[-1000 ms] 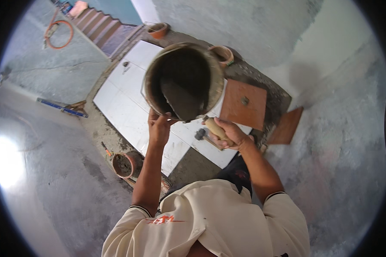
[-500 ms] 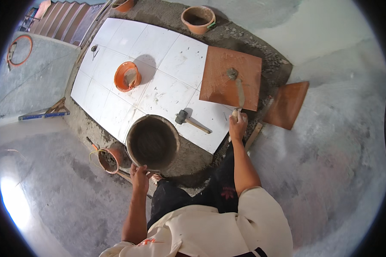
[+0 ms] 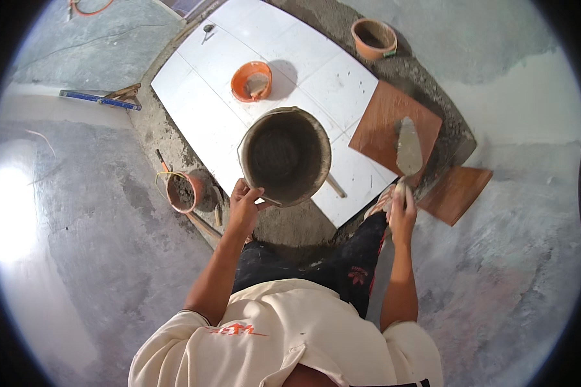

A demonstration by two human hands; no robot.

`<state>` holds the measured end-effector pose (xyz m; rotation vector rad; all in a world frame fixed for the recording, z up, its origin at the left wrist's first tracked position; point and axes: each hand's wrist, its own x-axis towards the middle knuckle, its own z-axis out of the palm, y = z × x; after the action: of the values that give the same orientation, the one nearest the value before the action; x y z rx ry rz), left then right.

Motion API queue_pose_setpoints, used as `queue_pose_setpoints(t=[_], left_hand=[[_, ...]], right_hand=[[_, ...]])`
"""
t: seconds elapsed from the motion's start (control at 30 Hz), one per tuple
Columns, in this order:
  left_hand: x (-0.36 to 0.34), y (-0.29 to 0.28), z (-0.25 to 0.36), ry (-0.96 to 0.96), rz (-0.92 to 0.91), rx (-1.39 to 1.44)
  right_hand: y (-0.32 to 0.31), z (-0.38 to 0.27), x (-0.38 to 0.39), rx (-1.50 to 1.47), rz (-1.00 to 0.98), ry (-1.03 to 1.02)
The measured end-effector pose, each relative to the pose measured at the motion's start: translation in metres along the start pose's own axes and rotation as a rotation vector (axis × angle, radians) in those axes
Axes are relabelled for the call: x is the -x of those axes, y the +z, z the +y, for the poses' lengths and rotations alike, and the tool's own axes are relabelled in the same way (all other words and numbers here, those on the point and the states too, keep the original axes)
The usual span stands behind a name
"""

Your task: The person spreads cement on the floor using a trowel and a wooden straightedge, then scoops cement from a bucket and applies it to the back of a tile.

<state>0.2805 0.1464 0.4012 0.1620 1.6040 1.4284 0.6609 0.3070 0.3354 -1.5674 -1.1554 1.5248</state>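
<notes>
My left hand point(image 3: 244, 201) grips the near rim of a large grey mortar-stained bucket point(image 3: 319, 158), its dark inside facing up, held over the white tiles point(image 3: 187, 87). My right hand point(image 3: 401, 209) is closed round the handle of a trowel point(image 3: 409, 149). The trowel's pale, smeared blade lies over a reddish-brown tile point(image 3: 376, 126), hiding part of its surface; I cannot tell whether it touches. Beyond the bucket's right side, only the wooden handle of a mallet point(image 3: 336, 186) shows; the head is hidden behind the bucket.
An orange bowl point(image 3: 241, 82) sits on the white tiles. A second brown tile point(image 3: 456, 195) lies beside my right hand. An orange mortar bucket point(image 3: 373, 51) stands at the far right, another small bucket point(image 3: 192, 190) at the left. A blue level point(image 3: 93, 98) lies near the left wall.
The large bucket, in my left hand, has come up and right, now covering the mallet's head. My right hand has drawn back, and the trowel's blade now shows broadside. The view has shifted.
</notes>
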Motion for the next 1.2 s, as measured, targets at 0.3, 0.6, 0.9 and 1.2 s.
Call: queue_pose_setpoints(t=[0.3, 0.6, 0.9, 1.2], left_hand=[[0.017, 0.044, 0.090, 0.331, -0.347, -0.113], [0.025, 0.037, 0.128, 0.647, -0.569, -0.031], [0.023, 0.017, 0.117, 0.473, -0.477, 0.060], [0.021, 0.015, 0.137, 0.566, -0.632, 0.143]], right_hand=[[0.060, -0.200, 0.069, 1.155, -0.106, -0.807], [0.082, -0.191, 0.092, 0.803, -0.250, -0.552], [0.107, -0.217, 0.145, -0.295, -0.727, 0.378], [0.093, -0.260, 0.143, 0.973, -0.455, -0.293]])
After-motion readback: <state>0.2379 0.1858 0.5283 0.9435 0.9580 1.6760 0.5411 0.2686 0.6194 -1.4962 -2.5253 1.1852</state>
